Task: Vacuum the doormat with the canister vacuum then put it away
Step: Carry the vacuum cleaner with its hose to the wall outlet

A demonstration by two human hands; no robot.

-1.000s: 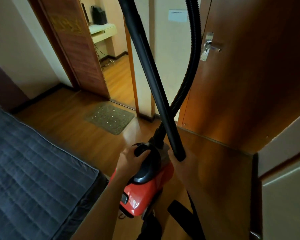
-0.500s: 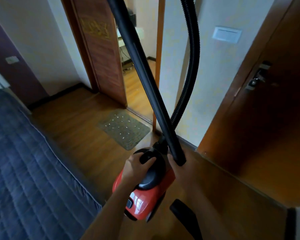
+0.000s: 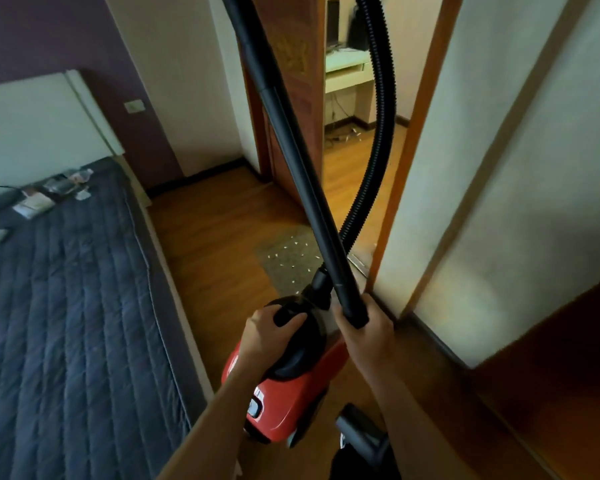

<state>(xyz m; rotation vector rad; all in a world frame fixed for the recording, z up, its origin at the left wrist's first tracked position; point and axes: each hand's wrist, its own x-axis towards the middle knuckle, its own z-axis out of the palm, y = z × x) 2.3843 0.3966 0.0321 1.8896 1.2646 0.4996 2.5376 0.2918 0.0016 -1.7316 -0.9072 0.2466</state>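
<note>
A red canister vacuum with a black top hangs off the floor in front of me. My left hand grips its black carry handle. My right hand grips the lower end of the long black wand, which slants up and to the left out of view. The ribbed black hose loops from the canister up past the doorway. The grey doormat, dotted with small white scraps, lies on the wooden floor just beyond the canister, before the open doorway.
A bed with a dark quilted cover fills the left, with several small items near its head. A cream wall corner and a brown door stand on the right. A black nozzle piece shows at the bottom.
I have turned left and stepped nearer the doormat, carrying the vacuum along. The doorway now sits ahead and the brown door has slid to the right edge. Both hands keep their hold.
</note>
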